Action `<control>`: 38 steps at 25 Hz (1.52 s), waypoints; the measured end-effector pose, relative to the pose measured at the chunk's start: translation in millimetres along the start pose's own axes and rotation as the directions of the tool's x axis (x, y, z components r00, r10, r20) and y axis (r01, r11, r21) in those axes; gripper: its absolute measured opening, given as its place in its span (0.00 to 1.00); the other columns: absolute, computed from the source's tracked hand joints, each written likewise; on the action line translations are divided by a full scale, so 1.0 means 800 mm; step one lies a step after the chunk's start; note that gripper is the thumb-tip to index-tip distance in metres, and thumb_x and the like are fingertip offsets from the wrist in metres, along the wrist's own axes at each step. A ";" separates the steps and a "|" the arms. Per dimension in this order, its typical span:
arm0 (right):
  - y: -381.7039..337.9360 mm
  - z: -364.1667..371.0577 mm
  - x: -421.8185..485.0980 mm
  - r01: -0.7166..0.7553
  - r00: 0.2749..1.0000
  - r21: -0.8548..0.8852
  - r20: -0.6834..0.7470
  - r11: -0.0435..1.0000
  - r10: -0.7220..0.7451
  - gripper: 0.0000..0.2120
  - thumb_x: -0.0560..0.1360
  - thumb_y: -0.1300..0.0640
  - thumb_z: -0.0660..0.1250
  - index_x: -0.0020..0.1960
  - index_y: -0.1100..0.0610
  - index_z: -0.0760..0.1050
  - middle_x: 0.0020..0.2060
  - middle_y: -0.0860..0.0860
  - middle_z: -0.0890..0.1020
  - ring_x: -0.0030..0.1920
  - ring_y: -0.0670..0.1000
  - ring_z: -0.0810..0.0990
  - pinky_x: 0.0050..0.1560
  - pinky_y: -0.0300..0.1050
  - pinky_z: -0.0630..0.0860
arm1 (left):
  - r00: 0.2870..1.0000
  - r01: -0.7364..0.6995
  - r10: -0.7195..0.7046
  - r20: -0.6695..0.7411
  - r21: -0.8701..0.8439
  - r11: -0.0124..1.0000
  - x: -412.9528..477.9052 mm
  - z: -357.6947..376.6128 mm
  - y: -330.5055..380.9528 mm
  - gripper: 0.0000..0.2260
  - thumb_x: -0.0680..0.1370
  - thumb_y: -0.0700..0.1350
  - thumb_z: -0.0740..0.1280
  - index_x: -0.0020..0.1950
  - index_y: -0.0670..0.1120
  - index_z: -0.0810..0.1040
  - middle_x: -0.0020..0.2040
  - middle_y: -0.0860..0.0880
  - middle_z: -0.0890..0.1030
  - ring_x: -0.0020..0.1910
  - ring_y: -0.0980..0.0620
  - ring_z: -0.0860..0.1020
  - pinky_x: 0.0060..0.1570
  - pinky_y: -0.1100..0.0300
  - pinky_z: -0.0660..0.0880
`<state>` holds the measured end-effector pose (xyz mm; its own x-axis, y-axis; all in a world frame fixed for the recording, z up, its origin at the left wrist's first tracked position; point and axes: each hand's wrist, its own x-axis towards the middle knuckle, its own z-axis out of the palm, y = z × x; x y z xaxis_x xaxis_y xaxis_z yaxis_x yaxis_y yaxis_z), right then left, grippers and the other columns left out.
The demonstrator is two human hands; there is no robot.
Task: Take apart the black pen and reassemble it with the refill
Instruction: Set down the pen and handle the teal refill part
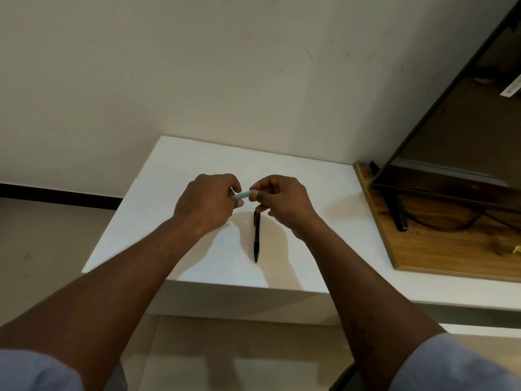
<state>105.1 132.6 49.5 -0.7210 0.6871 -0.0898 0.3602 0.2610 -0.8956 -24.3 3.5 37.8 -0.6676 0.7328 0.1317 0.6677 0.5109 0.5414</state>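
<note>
Gripped pale teal tube (242, 195) with left hand (207, 203) and right hand (284, 200), fingers curled round its two ends. Hovered over black pen (256, 238) (flat on white table (169, 176), untouched).

A slim pale green piece (242, 195) is held above the white table (183, 165) between both hands; whether it is a refill or a pen part cannot be told. One end is gripped in the curled fingers of the left hand (207, 203), and the other is pinched by the right hand (284, 203). A black pen (256, 238) is seen lying flat on the table, its far end under the right hand's fingers and its tip toward the near edge. A television (451, 153) is stood on a wooden board (439, 249) at the right.
</note>
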 end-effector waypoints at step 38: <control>0.003 -0.010 0.003 -0.431 0.902 0.490 0.212 0.758 0.375 0.14 0.87 0.64 0.56 0.54 0.63 0.81 0.42 0.57 0.90 0.41 0.54 0.88 0.40 0.42 0.84 | 0.967 -0.216 0.220 -0.131 0.043 0.976 0.001 0.000 0.004 0.12 0.80 0.40 0.70 0.62 0.50 0.85 0.51 0.50 0.85 0.48 0.48 0.82 0.49 0.55 0.77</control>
<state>108.9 140.4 50.2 -0.6409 0.5740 -0.5097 0.2933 -0.4304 -0.8536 -23.0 6.0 39.3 -0.5419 0.7618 0.3549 0.8094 0.3595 0.4643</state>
